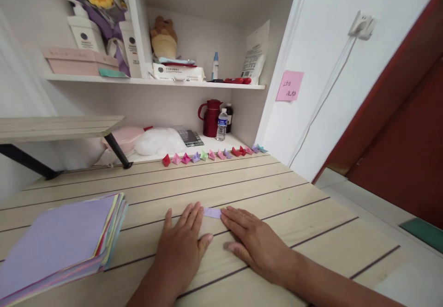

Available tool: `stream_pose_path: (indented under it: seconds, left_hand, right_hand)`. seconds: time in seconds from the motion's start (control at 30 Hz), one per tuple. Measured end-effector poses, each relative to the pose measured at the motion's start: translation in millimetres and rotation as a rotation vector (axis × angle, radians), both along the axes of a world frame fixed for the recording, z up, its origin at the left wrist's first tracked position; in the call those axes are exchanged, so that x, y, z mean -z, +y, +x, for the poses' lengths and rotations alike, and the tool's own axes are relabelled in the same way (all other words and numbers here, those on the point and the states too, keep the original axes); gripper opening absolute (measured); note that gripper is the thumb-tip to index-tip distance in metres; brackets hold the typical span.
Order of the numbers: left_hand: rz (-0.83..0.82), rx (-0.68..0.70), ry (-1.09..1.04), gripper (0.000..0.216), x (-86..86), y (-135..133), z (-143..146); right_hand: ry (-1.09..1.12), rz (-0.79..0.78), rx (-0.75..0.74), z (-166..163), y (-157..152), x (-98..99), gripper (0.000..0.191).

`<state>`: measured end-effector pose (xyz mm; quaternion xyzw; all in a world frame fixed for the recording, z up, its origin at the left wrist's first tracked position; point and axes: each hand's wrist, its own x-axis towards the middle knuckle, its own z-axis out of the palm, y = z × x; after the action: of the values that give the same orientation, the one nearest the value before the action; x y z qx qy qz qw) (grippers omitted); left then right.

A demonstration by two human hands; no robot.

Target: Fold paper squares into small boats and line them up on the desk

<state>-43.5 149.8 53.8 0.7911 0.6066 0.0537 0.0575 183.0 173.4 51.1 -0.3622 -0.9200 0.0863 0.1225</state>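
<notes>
A small folded strip of lilac paper (212, 213) lies on the striped wooden tabletop (221, 184) between my two hands. My left hand (183, 242) lies flat, fingers stretched out, with its fingertips at the paper's left end. From the right, my right hand (254, 240) reaches over the paper's other end with its fingers extended and pressed down. Both thumbs point toward the gap below the paper. Part of the paper may be hidden under the fingers.
A stack of coloured paper (62, 242) sits at the left. Along the table's back edge stands a row of several small folded paper pieces (204, 156). Behind are a red jug (211, 117), a water bottle (222, 126) and a small raised shelf (58, 128).
</notes>
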Motion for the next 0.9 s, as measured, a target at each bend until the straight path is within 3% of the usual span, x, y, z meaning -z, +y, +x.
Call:
stream_pose_path:
  seconds: [0.2, 0.33, 0.63, 0.8, 0.9]
  left_hand:
    - [-0.010, -0.014, -0.080, 0.054, -8.6, 5.1, -5.8]
    - [0.101, -0.136, -0.117, 0.048, -14.6, 21.3, -6.4]
    - [0.157, -0.195, -0.280, 0.021, 4.2, 49.0, 2.2]
    - [0.181, -0.162, -0.377, 0.019, 9.5, 46.6, -3.2]
    - [0.203, -0.111, -0.414, 0.023, 9.5, 46.9, -3.4]
  right_hand:
    - [0.025, 0.085, 0.043, -12.4, -1.2, -3.3, 0.046]
    - [0.078, 0.108, 0.065, -12.3, 0.0, 1.9, 0.046]
    - [0.217, 0.013, 0.066, -6.7, 3.7, 7.0, 0.036]
    - [0.476, -0.219, 0.218, -3.4, 23.9, 5.3, 0.064]
    - [0.473, -0.273, 0.231, -11.9, 44.0, -0.4, 0.080]
